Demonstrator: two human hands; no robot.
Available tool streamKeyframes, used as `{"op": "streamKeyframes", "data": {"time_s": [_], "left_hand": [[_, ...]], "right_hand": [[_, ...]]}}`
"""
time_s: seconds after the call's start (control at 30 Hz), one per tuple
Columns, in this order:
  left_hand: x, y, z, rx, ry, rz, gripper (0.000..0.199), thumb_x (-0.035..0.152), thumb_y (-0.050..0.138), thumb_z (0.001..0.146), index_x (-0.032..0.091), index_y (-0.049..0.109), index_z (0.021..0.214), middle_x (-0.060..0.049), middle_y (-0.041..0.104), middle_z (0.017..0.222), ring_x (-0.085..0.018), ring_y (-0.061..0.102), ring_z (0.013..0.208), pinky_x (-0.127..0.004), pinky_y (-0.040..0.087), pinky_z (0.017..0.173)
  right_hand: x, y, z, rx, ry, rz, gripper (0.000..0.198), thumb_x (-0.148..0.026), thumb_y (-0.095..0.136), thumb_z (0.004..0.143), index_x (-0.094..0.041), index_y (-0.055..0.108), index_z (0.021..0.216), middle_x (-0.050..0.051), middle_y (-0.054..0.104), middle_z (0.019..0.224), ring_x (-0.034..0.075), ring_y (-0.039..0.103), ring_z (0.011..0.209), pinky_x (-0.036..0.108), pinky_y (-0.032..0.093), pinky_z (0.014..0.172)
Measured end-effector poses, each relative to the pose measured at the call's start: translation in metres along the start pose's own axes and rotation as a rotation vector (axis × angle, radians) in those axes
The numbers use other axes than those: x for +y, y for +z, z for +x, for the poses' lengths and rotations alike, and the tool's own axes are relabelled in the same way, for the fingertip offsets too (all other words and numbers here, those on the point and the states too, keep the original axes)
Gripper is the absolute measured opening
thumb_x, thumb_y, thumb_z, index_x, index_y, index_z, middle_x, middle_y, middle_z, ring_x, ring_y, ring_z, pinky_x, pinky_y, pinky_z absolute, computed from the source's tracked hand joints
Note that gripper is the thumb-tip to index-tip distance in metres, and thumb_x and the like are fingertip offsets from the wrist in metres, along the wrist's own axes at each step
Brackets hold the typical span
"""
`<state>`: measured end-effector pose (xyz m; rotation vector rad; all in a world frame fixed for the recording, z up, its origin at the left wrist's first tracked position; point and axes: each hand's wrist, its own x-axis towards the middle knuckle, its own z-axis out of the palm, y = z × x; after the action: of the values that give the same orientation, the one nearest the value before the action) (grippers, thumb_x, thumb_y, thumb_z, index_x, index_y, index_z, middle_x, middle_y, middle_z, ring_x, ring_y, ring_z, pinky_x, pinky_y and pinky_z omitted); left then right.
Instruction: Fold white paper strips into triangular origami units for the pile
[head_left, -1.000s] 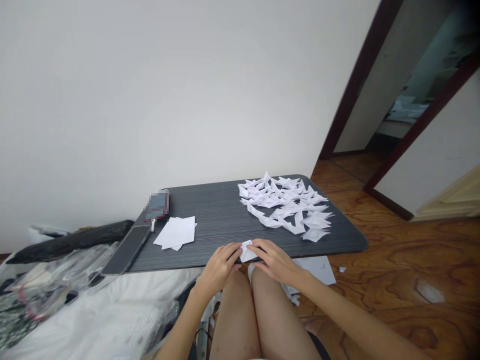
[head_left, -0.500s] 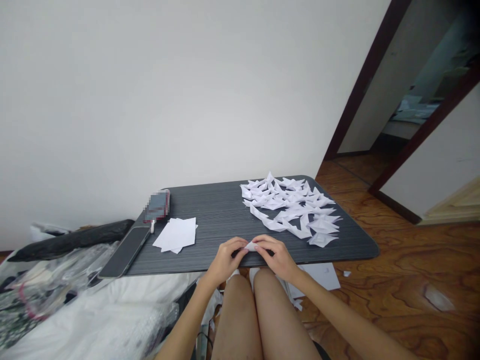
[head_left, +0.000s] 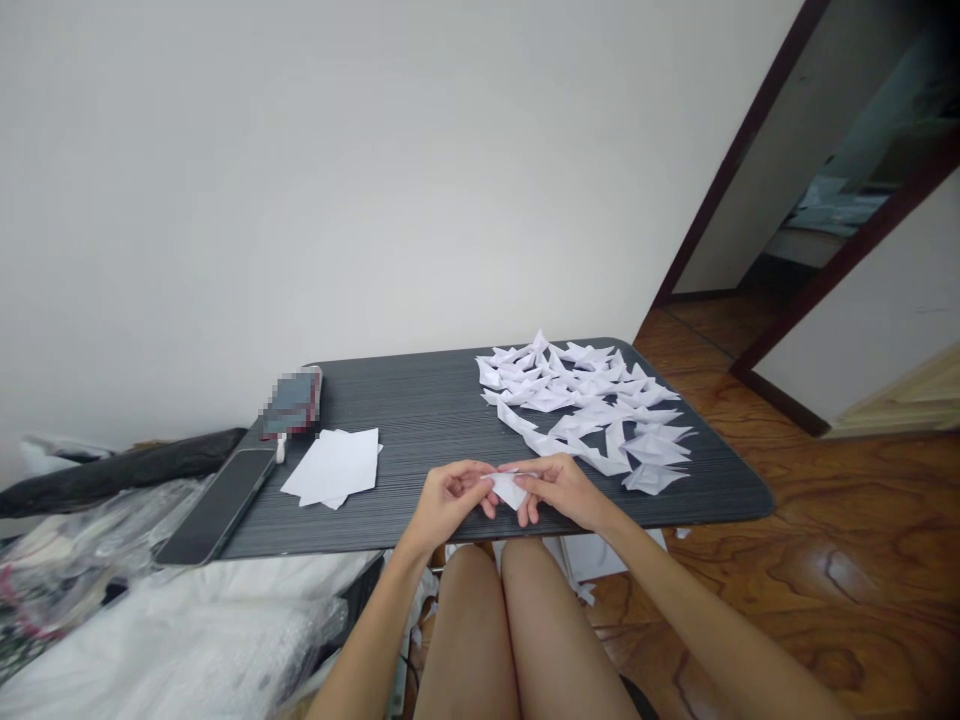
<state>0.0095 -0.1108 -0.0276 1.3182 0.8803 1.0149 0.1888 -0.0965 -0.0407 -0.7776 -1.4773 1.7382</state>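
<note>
Left hand (head_left: 448, 503) and right hand (head_left: 562, 490) both pinch a small folded white paper (head_left: 508, 490); I'd align its edges before creasing firmly.

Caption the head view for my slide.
Left hand and right hand hold folded white paper near folded shapes on a dark table.

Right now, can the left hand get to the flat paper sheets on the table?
Probably yes: only dark tabletop shows between the left hand and the sheets, though its fingers would likely need to release the folded paper.
</note>
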Motion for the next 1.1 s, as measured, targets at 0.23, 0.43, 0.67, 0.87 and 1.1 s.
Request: {"op": "streamKeyframes", "data": {"time_s": [0.23, 0.43, 0.67, 0.87, 1.1], "left_hand": [[-0.004, -0.005, -0.007, -0.031, 0.025, -0.119, 0.015, 0.024, 0.062, 0.067, 0.011, 0.065, 0.074, -0.005, 0.066, 0.060, -0.017, 0.062, 0.052, -0.025, 0.049, 0.051], [-0.001, -0.004, -0.008, -0.029, 0.044, -0.077, 0.020, 0.030, 0.060, 0.069, 0.010, 0.066, 0.070, -0.006, 0.066, 0.060, -0.017, 0.062, 0.052, -0.027, 0.051, 0.054], [-0.001, 0.002, -0.007, 0.078, 0.026, 0.118, 0.031, 0.032, 0.059, 0.069, 0.008, 0.062, 0.089, -0.006, 0.066, 0.062, -0.015, 0.062, 0.054, -0.027, 0.052, 0.058], [-0.005, 0.003, -0.007, 0.084, 0.155, 0.260, 0.026, 0.028, 0.055, 0.073, 0.009, 0.064, 0.088, -0.007, 0.065, 0.064, -0.013, 0.060, 0.055, -0.025, 0.051, 0.057], [-0.006, 0.004, -0.009, 0.088, 0.218, 0.399, 0.025, 0.026, 0.053, 0.074, 0.009, 0.064, 0.089, -0.007, 0.065, 0.066, -0.012, 0.059, 0.055, -0.023, 0.050, 0.054]], "right_hand": [[0.002, 0.000, -0.003, -0.081, -0.077, 0.101, 0.018, -0.020, 0.054, 0.073, -0.009, 0.065, 0.083, 0.006, 0.065, 0.057, 0.012, 0.061, 0.049, 0.020, 0.045, 0.045], [-0.001, 0.001, -0.004, -0.132, -0.107, 0.147, 0.025, -0.029, 0.054, 0.074, -0.007, 0.064, 0.082, 0.009, 0.065, 0.065, 0.016, 0.062, 0.057, 0.023, 0.045, 0.049], [-0.007, 0.005, -0.002, 0.014, -0.063, 0.021, 0.039, -0.031, 0.054, 0.075, -0.011, 0.046, 0.107, -0.002, 0.058, 0.047, 0.009, 0.051, 0.034, 0.017, 0.035, 0.035], [0.001, 0.001, 0.002, 0.065, -0.039, 0.050, 0.034, -0.037, 0.048, 0.078, -0.008, 0.052, 0.095, 0.004, 0.061, 0.050, 0.010, 0.054, 0.040, 0.018, 0.037, 0.039], [0.005, -0.001, 0.004, 0.099, -0.033, -0.006, 0.032, -0.038, 0.049, 0.077, -0.008, 0.056, 0.087, 0.004, 0.062, 0.052, 0.008, 0.050, 0.038, 0.018, 0.034, 0.039]]}}
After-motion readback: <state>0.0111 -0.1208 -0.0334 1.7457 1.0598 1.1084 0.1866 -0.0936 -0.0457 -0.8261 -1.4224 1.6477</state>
